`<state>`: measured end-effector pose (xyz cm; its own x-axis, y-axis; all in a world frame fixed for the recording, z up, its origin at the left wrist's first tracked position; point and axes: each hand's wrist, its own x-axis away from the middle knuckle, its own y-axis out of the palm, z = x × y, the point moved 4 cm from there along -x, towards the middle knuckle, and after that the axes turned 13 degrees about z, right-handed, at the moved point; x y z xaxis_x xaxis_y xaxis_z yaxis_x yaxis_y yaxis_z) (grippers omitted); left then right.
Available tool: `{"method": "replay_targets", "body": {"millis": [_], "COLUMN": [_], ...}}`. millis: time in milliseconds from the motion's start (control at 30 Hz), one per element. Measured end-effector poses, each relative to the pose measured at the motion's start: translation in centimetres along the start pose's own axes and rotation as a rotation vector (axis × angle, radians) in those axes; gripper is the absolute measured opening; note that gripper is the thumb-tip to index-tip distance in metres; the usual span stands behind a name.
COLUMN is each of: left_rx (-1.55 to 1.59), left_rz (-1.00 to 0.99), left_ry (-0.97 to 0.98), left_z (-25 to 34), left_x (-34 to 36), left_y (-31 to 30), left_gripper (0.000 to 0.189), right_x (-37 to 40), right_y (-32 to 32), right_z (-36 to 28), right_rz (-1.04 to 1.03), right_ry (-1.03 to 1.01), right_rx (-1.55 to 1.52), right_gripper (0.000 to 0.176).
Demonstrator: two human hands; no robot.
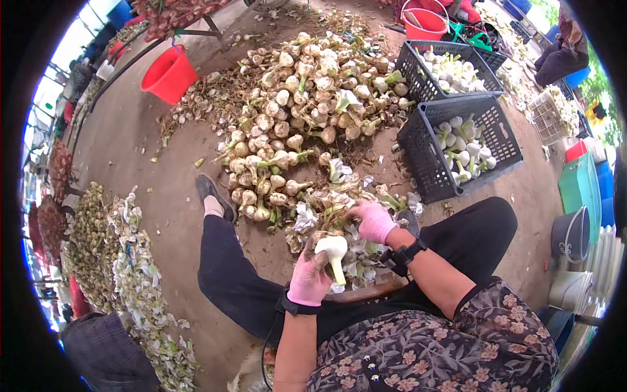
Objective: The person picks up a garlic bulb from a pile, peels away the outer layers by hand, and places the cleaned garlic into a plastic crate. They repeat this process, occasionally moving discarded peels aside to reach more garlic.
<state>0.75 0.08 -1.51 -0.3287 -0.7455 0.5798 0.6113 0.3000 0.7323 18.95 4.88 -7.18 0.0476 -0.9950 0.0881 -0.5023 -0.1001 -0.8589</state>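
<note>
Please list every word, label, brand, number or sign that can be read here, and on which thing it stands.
None can be read. The red bucket, the nearer black crate, the farther black crate and the green container show no legible label, brand or number.

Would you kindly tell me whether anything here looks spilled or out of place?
Only peeled skins litter the ground around the right hand; the left hand holds a clean bulb.

Left grip (308, 279) firm, right grip (373, 221) unclear
</note>
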Motion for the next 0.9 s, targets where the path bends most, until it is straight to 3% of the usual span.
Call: {"method": "replay_targets", "body": {"millis": [100,167,200,300,367,433,500,600,800,900], "left_rx": [-0.102,-0.156,-0.29,-0.497,-0.875,-0.869,-1.182,-1.309,-1.631,-1.422], "left_rz": [0.075,0.049,0.062,0.146,0.177,0.222,0.297,0.296,0.308,0.287], "left_ry": [0.099,0.149,0.214,0.325,0.522,0.503,0.648,0.671,0.587,0.562], "left_z": [0.2,0.2,0.3,0.3,1.0,1.4,1.9,2.2,1.4,0.9], "left_x": [-0.8,-1.3,-1.5,-2.3,-2.3,-1.8,-1.6,-1.7,-0.8,-0.7], "left_y": [-0.5,-0.4,-0.3,-0.5,0.1,0.8,0.9,1.1,3.3,2.8], "left_gripper": [0.049,0.05,0.051,0.059,0.062,0.064,0.058,0.067,0.063,0.061], "right_x": [-0.8,-0.3,-0.2,0.1,0.3,0.4,0.5,1.1,1.3,0.3], "right_y": [-4.6,-5.9,-6.8,-7.6,-7.0,-6.6,-7.1,-7.8,-6.9,-5.2], "right_z": [-2.4,-4.1,-4.9,-6.7,-7.3,-7.6,-8.4,-9.1,-8.8,-6.0], "right_rz": [0.024,-0.122,-0.092,-0.097,-0.125,-0.177,-0.13,-0.143,-0.134,-0.123], "right_ry": [0.087,0.152,-0.007,-0.121,-0.145,-0.167,-0.222,-0.203,-0.203,-0.049], "right_rx": [-0.23,-0.926,-0.915,-0.735,-0.78,-0.601,-0.555,-0.404,-0.151,-0.129], "right_gripper": [0.033,0.033,0.037,0.039,0.039,0.038,0.036,0.034,0.027,0.023]}}
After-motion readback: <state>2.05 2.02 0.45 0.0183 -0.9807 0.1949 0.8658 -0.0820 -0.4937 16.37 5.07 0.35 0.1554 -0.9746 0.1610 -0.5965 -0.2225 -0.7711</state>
